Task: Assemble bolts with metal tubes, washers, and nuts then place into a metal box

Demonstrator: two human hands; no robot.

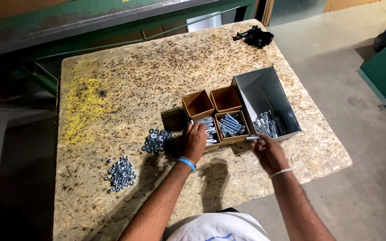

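Left hand (195,140) is reaching fingers-down into a bolt-filled cardboard box (211,130); grip unclear. Right hand (268,149) is pinching one bolt (252,138) near the metal bin (264,96) at 3 o'clock; the bolt risks slipping onto the table (126,89).

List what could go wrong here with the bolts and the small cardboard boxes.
The right hand pinches a single bolt at its fingertips over the table's front edge; it could slip and roll to the floor.
The left hand presses into a light cardboard box, which might tip or slide.
The washer pile lies loose beside that wrist and could scatter if brushed.
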